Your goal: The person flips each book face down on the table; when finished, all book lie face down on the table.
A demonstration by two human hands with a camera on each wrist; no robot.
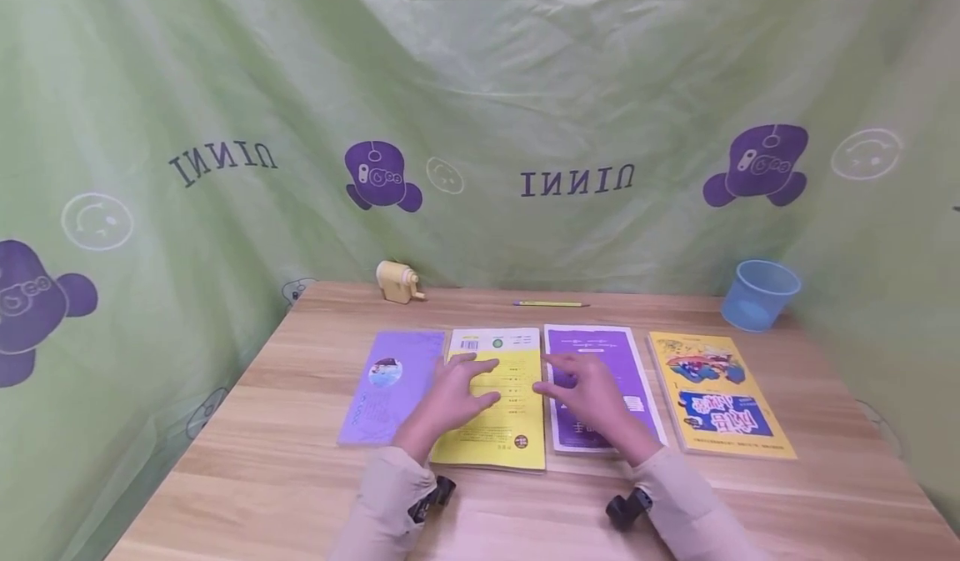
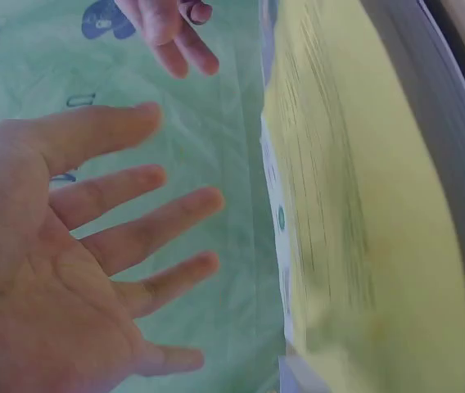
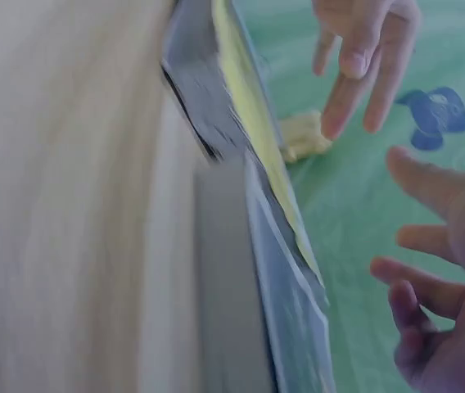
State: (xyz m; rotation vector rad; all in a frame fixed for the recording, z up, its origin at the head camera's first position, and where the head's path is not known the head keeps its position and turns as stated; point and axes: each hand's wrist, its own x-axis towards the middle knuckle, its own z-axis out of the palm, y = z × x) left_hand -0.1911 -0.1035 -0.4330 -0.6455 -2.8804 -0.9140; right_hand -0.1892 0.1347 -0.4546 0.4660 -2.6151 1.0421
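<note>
A yellow book (image 1: pixel 491 428) with a white top band lies between a lilac book (image 1: pixel 390 411) on its left and a purple book with a white border (image 1: pixel 607 353) on its right. Above the yellow book hovers my left hand (image 1: pixel 453 394), its fingers spread and holding nothing, as the left wrist view also shows. My right hand (image 1: pixel 588 390) is over the purple book, fingers loosely bent towards the yellow one, with nothing in its grasp. Farther right lies an orange-yellow book (image 1: pixel 720 394) with a cartoon cover.
At the table's back left stands a cream pencil sharpener (image 1: pixel 397 283) with a crank. A yellow pencil (image 1: pixel 551 303) lies along the back edge. The blue cup (image 1: pixel 760 296) is at the back right. A green printed curtain (image 1: pixel 480 69) hangs behind the wooden table (image 1: pixel 285 478).
</note>
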